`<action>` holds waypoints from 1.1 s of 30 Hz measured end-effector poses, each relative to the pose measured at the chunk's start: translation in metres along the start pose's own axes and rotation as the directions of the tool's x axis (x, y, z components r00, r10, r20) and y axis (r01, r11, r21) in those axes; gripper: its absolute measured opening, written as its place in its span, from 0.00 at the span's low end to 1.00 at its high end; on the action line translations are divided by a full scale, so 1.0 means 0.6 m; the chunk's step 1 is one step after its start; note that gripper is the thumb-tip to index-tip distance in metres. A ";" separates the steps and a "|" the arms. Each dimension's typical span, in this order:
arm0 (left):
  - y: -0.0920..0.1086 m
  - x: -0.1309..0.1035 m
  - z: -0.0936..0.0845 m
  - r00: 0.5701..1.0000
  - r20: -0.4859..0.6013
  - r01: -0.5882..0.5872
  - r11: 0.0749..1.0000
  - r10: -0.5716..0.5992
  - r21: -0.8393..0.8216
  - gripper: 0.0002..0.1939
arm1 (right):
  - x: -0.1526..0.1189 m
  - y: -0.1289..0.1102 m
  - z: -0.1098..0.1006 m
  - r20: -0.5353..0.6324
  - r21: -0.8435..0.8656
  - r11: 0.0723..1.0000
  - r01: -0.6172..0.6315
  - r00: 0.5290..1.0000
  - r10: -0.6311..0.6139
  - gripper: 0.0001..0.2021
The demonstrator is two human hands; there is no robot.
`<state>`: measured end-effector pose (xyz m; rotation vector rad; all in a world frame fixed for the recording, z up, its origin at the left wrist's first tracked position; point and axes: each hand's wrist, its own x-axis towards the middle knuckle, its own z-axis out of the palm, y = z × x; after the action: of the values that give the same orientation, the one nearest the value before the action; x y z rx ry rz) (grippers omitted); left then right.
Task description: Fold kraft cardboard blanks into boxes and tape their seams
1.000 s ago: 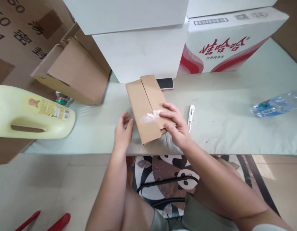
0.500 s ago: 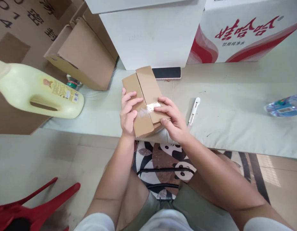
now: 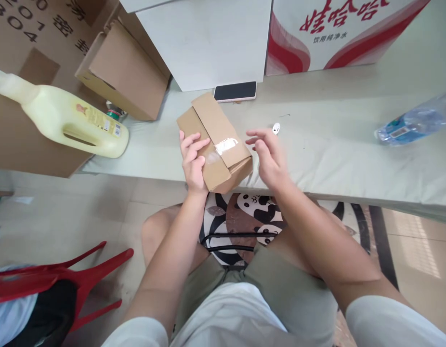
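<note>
A small brown cardboard box (image 3: 217,123) sits near the front edge of the covered surface, turned at an angle. Its two top flaps are folded down, and a short piece of clear tape (image 3: 226,145) bridges the seam. My left hand (image 3: 192,161) holds the box's left side, its fingers lying over the flap. Just right of the box, my right hand (image 3: 269,156) is in the air, apart from it, with fingers loosely bent and nothing visible in them. Behind that hand only the white end of a utility knife (image 3: 276,128) shows; the rest is hidden.
A phone (image 3: 235,91) lies behind the box, before a white carton (image 3: 208,43). A red-and-white carton (image 3: 327,43) stands right of it. On the left are a yellow jug (image 3: 74,120) and an open cardboard box (image 3: 129,72). A plastic bottle (image 3: 414,123) lies far right.
My right hand has let go of the box and moved right, now covering most of the utility knife. My left hand stays on the box. The whole view has shifted somewhat.
</note>
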<state>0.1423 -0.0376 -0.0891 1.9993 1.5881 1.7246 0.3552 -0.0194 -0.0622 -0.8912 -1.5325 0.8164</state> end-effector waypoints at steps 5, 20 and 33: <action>0.018 -0.012 0.017 1.000 0.030 0.002 1.000 -0.003 0.016 0.21 | 0.011 0.040 -0.062 -0.030 -0.507 0.792 -0.339 0.925 0.378 0.16; 0.065 -0.024 0.027 0.997 0.068 0.023 0.995 -0.030 0.102 0.27 | 0.048 0.066 -0.093 -0.107 -0.527 0.706 -0.472 0.862 0.496 0.19; 0.188 0.006 0.094 0.972 0.211 0.041 0.960 -0.103 0.279 0.17 | 0.037 -0.122 -0.122 -0.267 0.147 0.982 0.115 0.961 -0.073 0.13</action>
<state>0.2558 -0.0578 -0.0383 2.1301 1.8742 1.2579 0.4182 -0.0325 0.0220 -0.7674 -1.2508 0.7121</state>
